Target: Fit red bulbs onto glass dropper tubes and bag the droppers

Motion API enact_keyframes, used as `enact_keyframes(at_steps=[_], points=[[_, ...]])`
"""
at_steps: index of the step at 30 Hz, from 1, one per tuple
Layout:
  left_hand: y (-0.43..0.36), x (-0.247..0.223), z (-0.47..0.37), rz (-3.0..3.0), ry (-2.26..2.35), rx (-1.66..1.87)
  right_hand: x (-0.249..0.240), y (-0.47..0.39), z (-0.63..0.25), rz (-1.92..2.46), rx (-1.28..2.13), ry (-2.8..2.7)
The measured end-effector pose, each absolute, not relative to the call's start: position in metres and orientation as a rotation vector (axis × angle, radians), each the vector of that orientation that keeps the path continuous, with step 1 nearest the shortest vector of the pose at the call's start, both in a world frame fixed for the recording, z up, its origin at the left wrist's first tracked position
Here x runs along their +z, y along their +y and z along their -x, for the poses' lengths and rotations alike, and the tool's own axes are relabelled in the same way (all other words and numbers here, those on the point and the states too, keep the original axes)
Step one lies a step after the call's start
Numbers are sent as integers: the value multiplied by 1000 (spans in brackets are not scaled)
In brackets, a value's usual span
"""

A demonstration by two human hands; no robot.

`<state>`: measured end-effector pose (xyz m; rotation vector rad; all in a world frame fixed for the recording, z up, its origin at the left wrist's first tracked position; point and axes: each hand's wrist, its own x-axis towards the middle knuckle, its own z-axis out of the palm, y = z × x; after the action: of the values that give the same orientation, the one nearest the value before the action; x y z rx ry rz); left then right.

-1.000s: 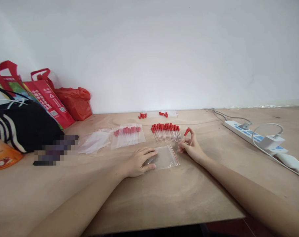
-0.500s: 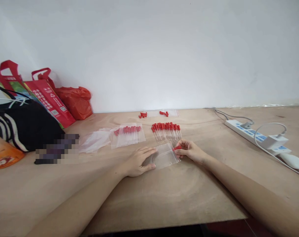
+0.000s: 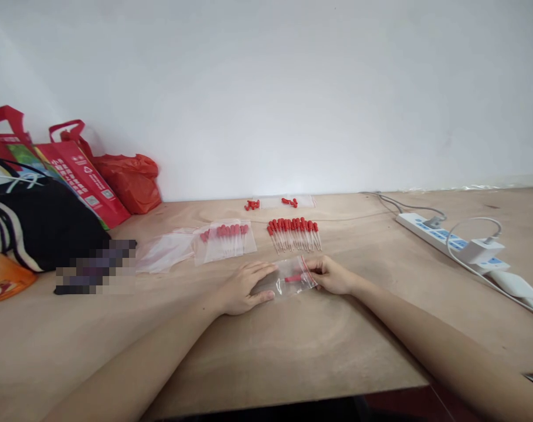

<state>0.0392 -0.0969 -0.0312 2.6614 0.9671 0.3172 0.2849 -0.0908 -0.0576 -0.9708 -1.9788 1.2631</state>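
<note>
A clear zip bag [image 3: 288, 268] lies on the wooden table between my hands. Inside it shows a red piece [image 3: 293, 278]. My left hand [image 3: 246, 288] rests on the bag's left end, thumb and fingers spread apart. At the bag's red-edged mouth is my right hand [image 3: 330, 275], its fingers bent together; whatever they hold is hidden. Just beyond the bag is a row of red-capped droppers [image 3: 295, 233] with clear stems. To its left, a filled clear bag [image 3: 226, 240] holds or covers more red-capped droppers.
Flat clear bags [image 3: 167, 251] lie further left, near a black bag [image 3: 55, 217] and a red plastic bag [image 3: 132, 181]. Loose red caps [image 3: 252, 205] sit by the wall. A white power strip [image 3: 437, 235] with plugs and cables is on the right.
The red piece that was in my right fingers at the bag's mouth is now inside the bag. My right hand has moved slightly; my left hand stays on the bag.
</note>
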Motion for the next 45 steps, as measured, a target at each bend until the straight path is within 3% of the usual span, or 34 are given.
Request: enact_keyframes(at_steps=[3, 9, 23, 29, 36, 45], points=[[-97, -31, -40, -2666, 968, 310, -63, -79, -293, 1139, 1160, -1799], [-98, -30, -39, -2632, 959, 335, -71, -35, -318, 1568, 502, -1350], [-99, -29, -40, -2631, 974, 317, -72, -1, -331, 1935, 285, -1481], [-98, -30, -39, -2623, 968, 296, -55, -15, -345, 1884, 305, -1544], [-98, -30, -38, -2622, 967, 298, -50, -81, -318, 1239, 976, -1211], [-98, -30, -39, -2616, 984, 293, -54, -106, -284, 1047, 1219, -975]])
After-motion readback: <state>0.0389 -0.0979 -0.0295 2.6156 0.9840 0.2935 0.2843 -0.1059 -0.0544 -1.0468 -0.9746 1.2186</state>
